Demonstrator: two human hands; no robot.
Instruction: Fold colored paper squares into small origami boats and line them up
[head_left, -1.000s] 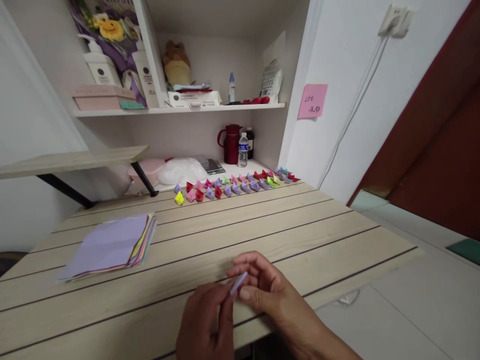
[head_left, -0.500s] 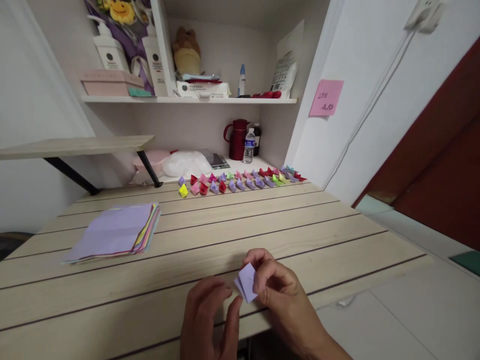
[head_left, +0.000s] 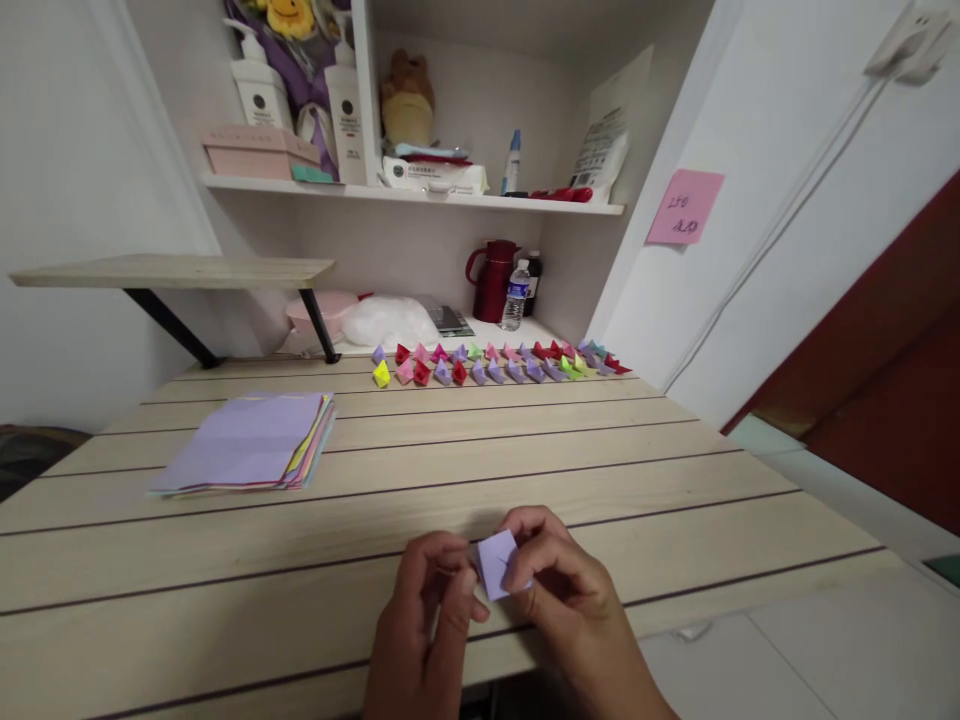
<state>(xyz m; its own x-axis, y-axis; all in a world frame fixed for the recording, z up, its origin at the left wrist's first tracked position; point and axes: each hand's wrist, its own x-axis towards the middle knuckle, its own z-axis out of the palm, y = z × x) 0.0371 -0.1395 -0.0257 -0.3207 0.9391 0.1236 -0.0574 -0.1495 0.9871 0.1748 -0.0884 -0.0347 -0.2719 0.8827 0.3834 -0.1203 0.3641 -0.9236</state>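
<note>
Near the front of the wooden table, a small folded square of lilac origami paper (head_left: 496, 566) is held up, with a crease or slit line on its face. My right hand (head_left: 574, 590) pinches its right side between thumb and fingers. My left hand (head_left: 427, 625) is curved at the paper's left edge, thumb and index finger slightly apart; whether a fingertip touches the paper I cannot tell. To the left lies a stack of coloured paper sheets (head_left: 247, 440), lilac on top. Small folded paper pieces (head_left: 515, 371) in several colours stand in two rows along the table's back.
A raised wooden shelf stand (head_left: 180, 271) with black legs stands at the back left. Behind the table are a red thermos jug (head_left: 493, 282), a water bottle (head_left: 516, 296) and a white plastic bag (head_left: 390, 322). The table's edge (head_left: 832, 550) runs along the right.
My left hand has closed in on the paper, its thumb and fingers drawing nearer together. The paper has turned, showing its face more squarely. The camera view has shifted slightly left.
</note>
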